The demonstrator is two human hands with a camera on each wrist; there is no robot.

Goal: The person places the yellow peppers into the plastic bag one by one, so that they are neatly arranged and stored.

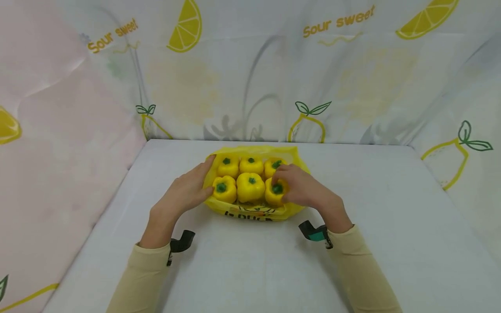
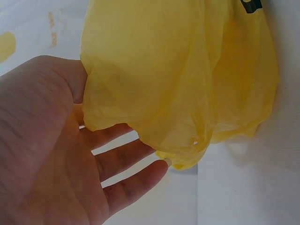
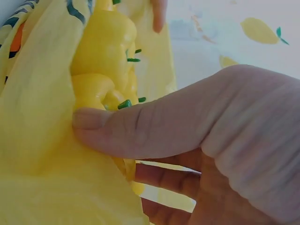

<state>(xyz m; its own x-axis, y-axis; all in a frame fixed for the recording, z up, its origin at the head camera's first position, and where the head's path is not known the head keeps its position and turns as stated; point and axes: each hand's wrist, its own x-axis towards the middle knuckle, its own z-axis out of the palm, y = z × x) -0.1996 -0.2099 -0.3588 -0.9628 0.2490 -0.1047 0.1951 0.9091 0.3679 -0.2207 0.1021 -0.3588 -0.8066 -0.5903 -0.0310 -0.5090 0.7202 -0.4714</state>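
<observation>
A yellow plastic bag [image 1: 287,212] lies with its mouth spread upward, dark print along its front. Inside, several yellow bell peppers [image 1: 250,188] with green stems stand in two rows. At the bag's left side my left hand [image 1: 188,189] has its fingers spread and nearly straight; the thumb is beside the front-left pepper [image 1: 225,193]. Yellow film [image 2: 150,65] hides that thumb's tip in the left wrist view. My right hand [image 1: 301,184] grips the front-right pepper [image 1: 272,198], fingers curved over it near the stem. In the right wrist view its thumb [image 3: 112,129] lies by the bag's edge.
The bag rests on a white table [image 1: 250,265]. Lemon-patterned cloth [image 1: 242,74] hangs behind the table's back edge, with more cloth at both sides. Dark mounts [image 1: 182,241] sit at the wrists, below the beige sleeves [image 1: 142,278].
</observation>
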